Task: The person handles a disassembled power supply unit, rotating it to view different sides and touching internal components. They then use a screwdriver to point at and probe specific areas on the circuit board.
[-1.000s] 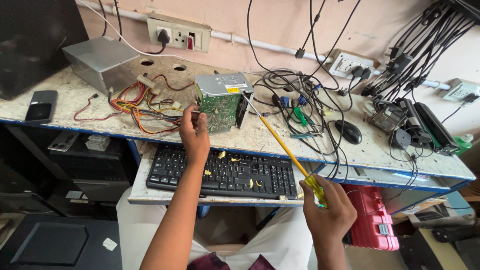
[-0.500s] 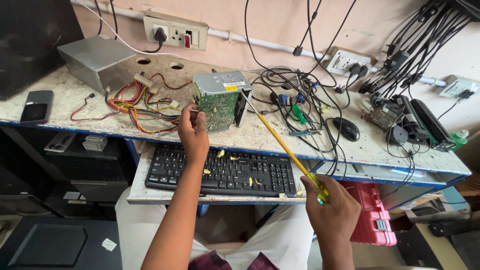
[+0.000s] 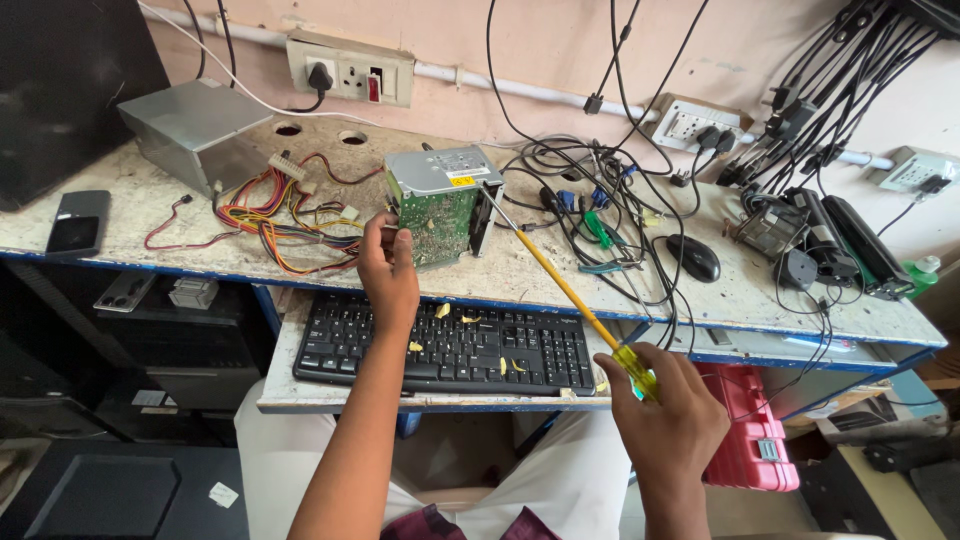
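My left hand point(image 3: 388, 268) grips the left side of an opened power supply unit point(image 3: 437, 200) standing on the worn bench, its green circuit board facing me. My right hand point(image 3: 662, 412) is closed on the yellow handle of a long screwdriver point(image 3: 560, 285). The shaft slants up and left, and its tip touches the unit's upper right edge. A bundle of coloured wires point(image 3: 272, 222) trails from the unit to the left.
A black keyboard point(image 3: 445, 346) lies on the pull-out tray below the bench. A grey metal case point(image 3: 194, 128) and a dark phone point(image 3: 76, 222) lie at left. Tangled cables point(image 3: 600, 200), a black mouse point(image 3: 694, 257), a red toolbox point(image 3: 748, 435) are at right.
Both hands keep their hold. The view has shifted slightly; the screwdriver tip stays at the unit's upper right edge.
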### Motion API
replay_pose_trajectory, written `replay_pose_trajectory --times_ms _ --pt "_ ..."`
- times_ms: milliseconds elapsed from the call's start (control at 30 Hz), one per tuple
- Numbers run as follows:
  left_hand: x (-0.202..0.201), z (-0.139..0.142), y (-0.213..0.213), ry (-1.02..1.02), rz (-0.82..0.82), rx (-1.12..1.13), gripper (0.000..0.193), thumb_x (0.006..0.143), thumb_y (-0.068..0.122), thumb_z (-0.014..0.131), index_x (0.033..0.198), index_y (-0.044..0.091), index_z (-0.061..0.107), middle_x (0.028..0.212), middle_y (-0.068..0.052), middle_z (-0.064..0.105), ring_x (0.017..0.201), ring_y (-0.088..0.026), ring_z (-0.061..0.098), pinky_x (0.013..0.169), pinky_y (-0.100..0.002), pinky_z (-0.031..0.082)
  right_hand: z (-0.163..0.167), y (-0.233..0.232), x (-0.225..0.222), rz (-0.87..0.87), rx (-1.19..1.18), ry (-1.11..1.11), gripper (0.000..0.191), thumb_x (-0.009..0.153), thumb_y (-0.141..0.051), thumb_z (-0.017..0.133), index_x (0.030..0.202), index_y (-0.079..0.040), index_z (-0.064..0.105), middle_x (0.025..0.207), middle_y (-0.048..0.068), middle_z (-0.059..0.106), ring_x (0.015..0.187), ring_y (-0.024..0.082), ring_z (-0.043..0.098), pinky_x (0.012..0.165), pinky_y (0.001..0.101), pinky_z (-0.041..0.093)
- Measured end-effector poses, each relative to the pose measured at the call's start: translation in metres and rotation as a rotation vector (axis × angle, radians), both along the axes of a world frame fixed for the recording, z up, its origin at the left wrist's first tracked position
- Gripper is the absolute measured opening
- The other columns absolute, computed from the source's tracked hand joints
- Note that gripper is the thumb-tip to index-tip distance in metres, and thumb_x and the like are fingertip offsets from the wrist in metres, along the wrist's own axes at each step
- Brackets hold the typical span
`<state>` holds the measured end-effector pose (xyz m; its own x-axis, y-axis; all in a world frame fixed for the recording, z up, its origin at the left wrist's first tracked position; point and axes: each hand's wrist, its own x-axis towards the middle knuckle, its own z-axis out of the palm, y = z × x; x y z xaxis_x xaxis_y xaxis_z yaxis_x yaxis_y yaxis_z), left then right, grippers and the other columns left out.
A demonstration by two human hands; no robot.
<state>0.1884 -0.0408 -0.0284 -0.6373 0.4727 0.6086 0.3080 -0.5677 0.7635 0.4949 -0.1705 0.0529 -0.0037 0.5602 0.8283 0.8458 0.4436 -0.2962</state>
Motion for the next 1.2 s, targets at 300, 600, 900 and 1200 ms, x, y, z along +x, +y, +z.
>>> replay_pose_trajectory --times_ms 300,600,900,1200 --pt "0.000 -0.001 0.002 -0.003 -0.006 0.017 0.020 0.105 0.014 0.062 0.122 0.003 0.059 0.096 -0.003 0.062 0.083 -0.012 0.057 0.076 -0.029 0.049 0.005 0.010 -0.001 0.031 -0.370 0.058 0.032 0.080 -0.033 0.085 0.093 -0.007 0.073 0.071 0.007 0.071 0.057 0.024 0.067 0.054 0.0368 0.051" --pt "0.000 0.001 0.000 -0.017 0.012 -0.015 0.022 0.104 0.016 0.062 0.122 0.004 0.059 0.095 -0.004 0.063 0.081 -0.012 0.057 0.073 -0.029 0.049 0.003 0.016 0.004 -0.092 -0.144 0.006 0.020 0.090 -0.028 0.086 0.095 -0.010 0.080 0.077 0.009 0.071 0.066 0.027 0.068 0.060 0.0365 0.051" --pt "0.000 -0.001 0.000 0.024 0.032 -0.015 0.022 0.105 0.017 0.062 0.123 0.004 0.059 0.097 -0.005 0.063 0.083 -0.013 0.059 0.076 -0.031 0.050 0.006 0.013 -0.002 -0.108 -0.289 0.045 0.019 0.091 -0.029 0.080 0.094 -0.010 0.080 0.074 0.010 0.072 0.059 0.025 0.067 0.059 0.0354 0.051" --pt "-0.002 -0.001 0.001 -0.012 -0.004 0.005 0.023 0.103 0.018 0.064 0.121 0.004 0.060 0.098 -0.003 0.063 0.083 -0.012 0.060 0.073 -0.029 0.050 0.003 0.016 0.000 -0.063 -0.115 -0.021 0.029 0.084 -0.035 0.085 0.093 -0.008 0.078 0.081 0.009 0.074 0.066 0.028 0.069 0.058 0.0368 0.051"
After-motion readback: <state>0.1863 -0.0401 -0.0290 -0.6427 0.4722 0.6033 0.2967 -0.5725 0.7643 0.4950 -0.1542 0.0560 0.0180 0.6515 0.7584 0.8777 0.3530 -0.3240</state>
